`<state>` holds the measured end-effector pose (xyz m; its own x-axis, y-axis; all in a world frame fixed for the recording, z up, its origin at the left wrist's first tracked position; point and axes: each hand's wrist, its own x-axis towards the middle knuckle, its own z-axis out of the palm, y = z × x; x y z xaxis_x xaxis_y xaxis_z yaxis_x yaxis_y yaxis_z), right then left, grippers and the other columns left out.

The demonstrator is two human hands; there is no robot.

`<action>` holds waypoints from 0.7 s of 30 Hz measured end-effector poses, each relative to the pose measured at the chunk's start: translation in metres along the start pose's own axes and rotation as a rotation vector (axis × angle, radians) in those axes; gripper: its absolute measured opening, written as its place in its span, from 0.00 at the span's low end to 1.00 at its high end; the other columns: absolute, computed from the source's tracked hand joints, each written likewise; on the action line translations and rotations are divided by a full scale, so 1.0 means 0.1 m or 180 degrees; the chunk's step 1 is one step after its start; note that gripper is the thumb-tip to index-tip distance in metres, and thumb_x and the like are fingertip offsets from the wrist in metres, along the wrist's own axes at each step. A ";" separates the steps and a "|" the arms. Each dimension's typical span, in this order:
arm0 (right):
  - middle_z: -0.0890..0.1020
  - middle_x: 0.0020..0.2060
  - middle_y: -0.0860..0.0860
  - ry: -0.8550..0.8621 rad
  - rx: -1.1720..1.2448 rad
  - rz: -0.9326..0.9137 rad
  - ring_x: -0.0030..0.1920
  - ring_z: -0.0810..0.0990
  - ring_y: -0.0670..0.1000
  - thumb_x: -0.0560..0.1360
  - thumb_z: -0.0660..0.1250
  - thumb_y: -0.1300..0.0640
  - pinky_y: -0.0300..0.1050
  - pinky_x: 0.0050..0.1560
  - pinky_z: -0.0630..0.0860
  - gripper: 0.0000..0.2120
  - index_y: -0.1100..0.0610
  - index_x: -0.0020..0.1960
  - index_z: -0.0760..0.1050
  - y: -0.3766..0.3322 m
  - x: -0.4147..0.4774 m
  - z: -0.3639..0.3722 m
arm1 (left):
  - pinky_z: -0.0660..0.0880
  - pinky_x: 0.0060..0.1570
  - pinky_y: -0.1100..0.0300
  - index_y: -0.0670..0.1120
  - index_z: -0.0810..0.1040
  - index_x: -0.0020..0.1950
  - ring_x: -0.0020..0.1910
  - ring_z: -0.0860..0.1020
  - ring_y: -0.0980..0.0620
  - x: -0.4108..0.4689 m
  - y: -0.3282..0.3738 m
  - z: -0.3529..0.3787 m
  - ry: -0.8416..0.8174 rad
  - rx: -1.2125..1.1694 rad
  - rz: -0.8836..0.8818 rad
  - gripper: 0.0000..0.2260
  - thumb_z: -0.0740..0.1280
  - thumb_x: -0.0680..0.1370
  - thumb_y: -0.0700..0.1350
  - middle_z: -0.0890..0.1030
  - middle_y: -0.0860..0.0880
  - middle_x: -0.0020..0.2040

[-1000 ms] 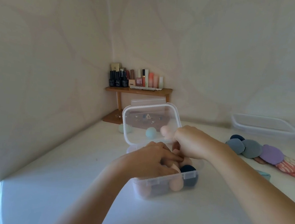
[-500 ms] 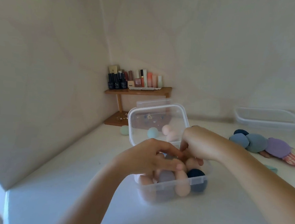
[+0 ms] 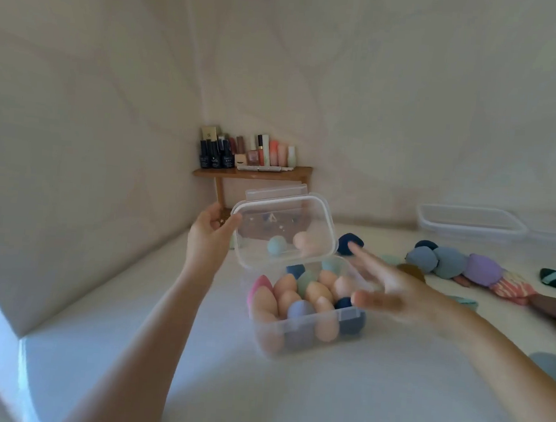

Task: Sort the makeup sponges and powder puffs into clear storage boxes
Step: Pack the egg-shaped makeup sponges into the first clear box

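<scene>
Head view: looking down across a white table (image 3: pixel 288 395) set in a corner between pale walls.
Left hand (image 3: pixel 208 235): reaching to the raised lid (image 3: pixel 285 228) of the clear storage box (image 3: pixel 308 316), thumb and fingers resting against the lid's left edge; whether they are pinching it or only touching it cannot be told.
Right hand (image 3: pixel 386 292): hovering just right of the box, fingers spread and loose, carrying nothing; it is blurring in the frame.
Box: sitting open near the middle of the table, lid standing upright at its far side.
Makeup sponges (image 3: pixel 300 295): filling the box, standing close together, mostly peach, with blue, green and pink ones among them.
Loose sponges (image 3: pixel 277 244): one teal and one peach, showing through the lid, lying on the table behind the box.
Powder puffs (image 3: pixel 449 262): lying in an overlapping row to the right, blue, grey and purple.
Second clear box (image 3: pixel 468 222): sitting by the far wall, right of the puffs.
Wooden shelf (image 3: pixel 253 174): standing in the corner, carrying bottles (image 3: pixel 241 154).
</scene>
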<state>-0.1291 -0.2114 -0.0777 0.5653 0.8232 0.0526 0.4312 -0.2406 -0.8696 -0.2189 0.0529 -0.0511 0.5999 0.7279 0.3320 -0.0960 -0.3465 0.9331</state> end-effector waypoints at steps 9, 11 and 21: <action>0.76 0.46 0.37 -0.0393 0.0890 -0.0472 0.50 0.75 0.39 0.70 0.72 0.67 0.29 0.50 0.71 0.30 0.44 0.63 0.66 0.11 -0.24 0.27 | 0.72 0.52 0.53 0.38 0.75 0.60 0.52 0.79 0.46 -0.10 0.22 0.03 -0.1124 -0.2155 -0.1157 0.24 0.48 0.83 0.54 0.80 0.41 0.52; 0.79 0.52 0.41 -0.0248 0.1067 -0.0392 0.55 0.77 0.41 0.70 0.72 0.66 0.34 0.54 0.74 0.33 0.46 0.69 0.64 0.08 -0.27 0.28 | 0.73 0.55 0.52 0.38 0.77 0.56 0.51 0.80 0.45 -0.18 0.24 0.05 -0.1177 -0.1900 -0.1042 0.25 0.50 0.82 0.55 0.82 0.40 0.51; 0.80 0.62 0.50 -0.0041 0.0992 -0.0179 0.64 0.76 0.51 0.66 0.77 0.61 0.48 0.64 0.74 0.36 0.48 0.69 0.67 0.05 -0.43 0.22 | 0.62 0.63 0.59 0.60 0.64 0.72 0.69 0.65 0.53 -0.65 0.36 0.03 -0.3003 0.2400 0.0419 0.22 0.59 0.78 0.60 0.65 0.57 0.72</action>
<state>-0.1667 -0.2365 -0.0954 0.5369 0.8376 0.1005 0.2242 -0.0268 -0.9742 -0.2590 -0.0081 -0.0393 0.9930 0.0533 -0.1058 0.0980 -0.8712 0.4811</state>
